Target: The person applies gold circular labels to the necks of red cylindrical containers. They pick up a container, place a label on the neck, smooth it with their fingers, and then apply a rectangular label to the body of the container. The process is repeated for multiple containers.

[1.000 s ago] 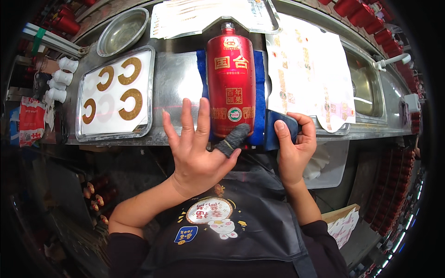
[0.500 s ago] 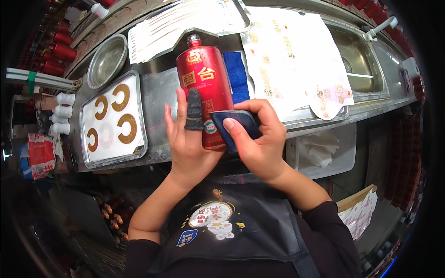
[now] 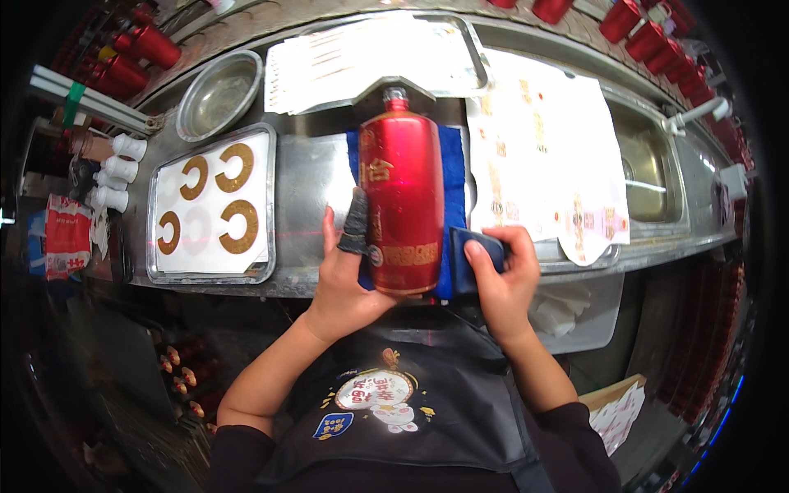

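A glossy red bottle (image 3: 402, 189) with gold lettering lies with its silver-topped neck pointing away, its neck end at an angled metal rest (image 3: 408, 86). My left hand (image 3: 348, 283) supports its base end from the left, the thumb side under it and a finger in a black finger sleeve (image 3: 355, 222) along its side. Just to the right of the bottle, my right hand (image 3: 507, 279) pinches a flat dark blue squeegee-like pad (image 3: 478, 256) between thumb and fingers. A blue cloth (image 3: 454, 177) lies beneath the bottle.
On the left, a metal tray (image 3: 269, 209) carries a white sheet with several gold C-shaped decals, below a metal bowl (image 3: 219, 96). White printed sheets (image 3: 542, 148) lie to the right, beside a sink (image 3: 645, 177). Another tray (image 3: 477, 53) of sheets sits behind.
The bottle has turned, its gold lettering shifting to the left side. My right hand has drawn the pad off the bottle toward the right. The whole view has shifted.
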The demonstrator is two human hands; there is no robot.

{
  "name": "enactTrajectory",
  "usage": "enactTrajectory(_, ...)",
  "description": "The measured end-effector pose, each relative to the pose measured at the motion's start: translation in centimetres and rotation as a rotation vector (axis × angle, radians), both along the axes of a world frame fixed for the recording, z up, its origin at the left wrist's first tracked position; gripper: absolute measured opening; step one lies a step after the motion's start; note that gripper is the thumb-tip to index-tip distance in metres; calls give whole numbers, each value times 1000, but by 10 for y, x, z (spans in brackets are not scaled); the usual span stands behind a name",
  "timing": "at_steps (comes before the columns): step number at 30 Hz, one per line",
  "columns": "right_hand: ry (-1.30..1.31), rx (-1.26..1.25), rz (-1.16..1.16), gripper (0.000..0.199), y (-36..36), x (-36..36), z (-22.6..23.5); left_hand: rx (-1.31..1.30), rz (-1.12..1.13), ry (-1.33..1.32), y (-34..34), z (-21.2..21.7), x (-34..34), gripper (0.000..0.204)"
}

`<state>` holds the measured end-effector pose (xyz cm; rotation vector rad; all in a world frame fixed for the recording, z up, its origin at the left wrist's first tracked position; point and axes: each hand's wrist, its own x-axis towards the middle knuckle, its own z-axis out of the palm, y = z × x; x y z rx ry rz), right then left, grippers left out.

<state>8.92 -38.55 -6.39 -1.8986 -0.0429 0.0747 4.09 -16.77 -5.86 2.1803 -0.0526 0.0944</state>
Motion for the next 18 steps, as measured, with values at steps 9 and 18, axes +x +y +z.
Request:
enactTrajectory(9, -418, -91, 378, 24, 42, 60, 48, 109, -22, -249, 5, 3, 0, 108)
enactTrajectory(18, -412, -30, 221, 19, 53, 112, 40, 31, 134, -229, 14, -3, 46, 56)
